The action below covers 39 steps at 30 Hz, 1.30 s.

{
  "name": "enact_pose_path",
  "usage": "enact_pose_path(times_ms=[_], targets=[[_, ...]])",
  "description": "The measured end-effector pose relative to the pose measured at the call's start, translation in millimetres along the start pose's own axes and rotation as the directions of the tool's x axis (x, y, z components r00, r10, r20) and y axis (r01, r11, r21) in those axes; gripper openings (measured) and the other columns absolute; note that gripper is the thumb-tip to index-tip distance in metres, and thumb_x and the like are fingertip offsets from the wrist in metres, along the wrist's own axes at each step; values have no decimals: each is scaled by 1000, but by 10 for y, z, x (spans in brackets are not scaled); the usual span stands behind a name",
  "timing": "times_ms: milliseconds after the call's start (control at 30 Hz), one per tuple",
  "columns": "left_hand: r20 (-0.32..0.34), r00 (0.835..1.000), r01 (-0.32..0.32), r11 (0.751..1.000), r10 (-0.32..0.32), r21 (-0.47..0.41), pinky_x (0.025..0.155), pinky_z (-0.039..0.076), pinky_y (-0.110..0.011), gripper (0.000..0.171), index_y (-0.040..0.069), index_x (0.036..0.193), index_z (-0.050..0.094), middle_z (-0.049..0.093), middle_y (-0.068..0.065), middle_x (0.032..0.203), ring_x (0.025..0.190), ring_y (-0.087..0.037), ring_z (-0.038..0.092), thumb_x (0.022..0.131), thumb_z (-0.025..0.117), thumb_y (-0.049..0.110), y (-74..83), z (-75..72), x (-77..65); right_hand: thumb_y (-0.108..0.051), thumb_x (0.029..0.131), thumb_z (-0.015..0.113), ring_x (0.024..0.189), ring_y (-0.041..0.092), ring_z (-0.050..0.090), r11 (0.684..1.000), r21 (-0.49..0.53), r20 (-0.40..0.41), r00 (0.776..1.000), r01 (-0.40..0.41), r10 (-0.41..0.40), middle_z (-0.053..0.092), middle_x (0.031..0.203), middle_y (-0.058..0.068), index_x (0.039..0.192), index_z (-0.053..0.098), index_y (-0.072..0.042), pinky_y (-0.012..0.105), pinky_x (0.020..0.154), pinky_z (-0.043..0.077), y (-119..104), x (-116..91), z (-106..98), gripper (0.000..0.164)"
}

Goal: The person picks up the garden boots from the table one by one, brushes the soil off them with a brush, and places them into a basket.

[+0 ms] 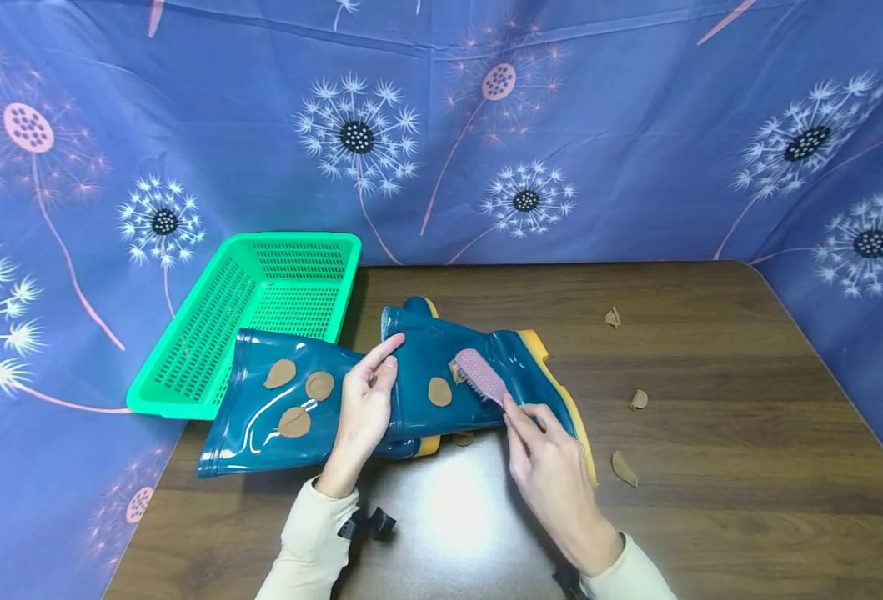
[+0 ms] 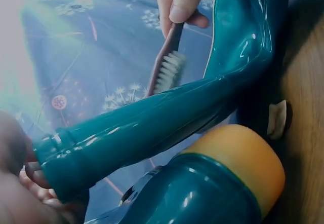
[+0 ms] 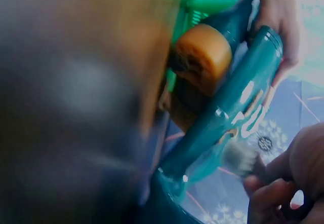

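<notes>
My left hand (image 1: 366,408) grips the top edge of a teal rain boot (image 1: 418,358) with a yellow sole; in the left wrist view its fingers reach around the cuff (image 2: 55,158). My right hand (image 1: 554,467) holds a pink brush (image 1: 480,375) by its handle. Its white bristles (image 3: 239,155) face the boot shaft, at a brown clay-like patch (image 1: 456,372) partly hidden by the brush head. Another round brown patch (image 1: 439,392) sticks to the shaft nearby. Beside it, a second teal boot (image 1: 249,437) lies on its side with three brown patches on its shaft.
A green plastic basket (image 1: 178,409) stands at the back left, with the second boot's shaft overlapping its near rim. Loose brown pieces (image 1: 624,469) are scattered over the right of the wooden table (image 1: 749,417). A blue dandelion-print cloth (image 1: 426,208) hangs behind.
</notes>
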<state>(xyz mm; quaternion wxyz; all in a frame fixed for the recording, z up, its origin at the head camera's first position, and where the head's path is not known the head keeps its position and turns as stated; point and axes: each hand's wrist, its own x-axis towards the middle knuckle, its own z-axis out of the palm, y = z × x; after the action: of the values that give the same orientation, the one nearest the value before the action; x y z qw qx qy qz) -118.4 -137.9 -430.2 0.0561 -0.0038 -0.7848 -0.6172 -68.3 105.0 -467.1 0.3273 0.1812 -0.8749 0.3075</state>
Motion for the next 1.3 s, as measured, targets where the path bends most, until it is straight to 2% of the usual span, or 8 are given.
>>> enact_pose_path(times_ms=[200,367,533,733,867,1000,1167,1300], targets=[[-16,1000,-27,993,26,-113,119,44,-59,44,8,156,54,51,-10,164,148,-37,54,116,43,22,39,0,-17,1,91,78,74,16,71,992,129,13,1000,-9,7,76,102,8,127,78,-2,18,56,51,6,8,-39,36],[-9,1000,-31,992,30,-126,122,38,-62,44,7,155,54,49,-10,165,151,-37,49,116,43,23,26,13,-16,1,91,79,68,13,64,995,71,-10,998,-68,68,77,99,8,124,79,-2,17,52,45,38,20,-44,33],[-17,1000,-24,989,22,-145,122,40,-61,44,6,155,54,50,-10,165,151,-37,49,116,42,22,8,10,-4,1,92,78,71,13,66,988,142,15,998,-60,58,77,100,8,125,79,-3,17,55,47,46,12,-57,34],[-1,1000,-3,985,3,-172,119,46,-52,46,6,157,51,50,-8,165,148,-35,53,116,41,23,-18,-7,9,0,92,79,71,11,66,994,66,-16,996,-86,88,78,97,7,123,80,-3,21,56,47,57,17,-66,32],[-11,1000,5,982,-8,-191,110,54,-36,45,6,157,52,51,-7,164,145,-34,57,116,41,23,-29,-18,10,0,91,79,71,12,67,993,100,7,998,-67,66,78,98,6,124,80,-3,20,57,49,42,18,-75,33],[-3,1000,16,979,-17,-202,103,55,-25,46,6,157,52,51,-7,164,144,-34,58,116,41,24,-30,-23,8,0,91,79,68,10,64,997,45,-8,998,-60,61,77,95,7,122,80,-3,18,53,46,31,24,-82,31],[-8,999,30,972,-33,-234,99,58,-26,46,7,157,52,55,-8,161,138,-35,63,116,41,24,-21,-29,3,1,90,80,71,11,67,996,78,4,999,-33,33,78,97,7,123,80,-3,19,55,48,12,33,-87,33],[-6,999,33,972,-36,-232,98,58,-26,46,6,156,53,55,-8,161,137,-32,65,116,41,24,-17,-27,-1,-2,91,80,69,11,65,998,25,-3,999,-51,51,77,95,7,122,80,-3,19,52,46,-1,42,-91,31]])
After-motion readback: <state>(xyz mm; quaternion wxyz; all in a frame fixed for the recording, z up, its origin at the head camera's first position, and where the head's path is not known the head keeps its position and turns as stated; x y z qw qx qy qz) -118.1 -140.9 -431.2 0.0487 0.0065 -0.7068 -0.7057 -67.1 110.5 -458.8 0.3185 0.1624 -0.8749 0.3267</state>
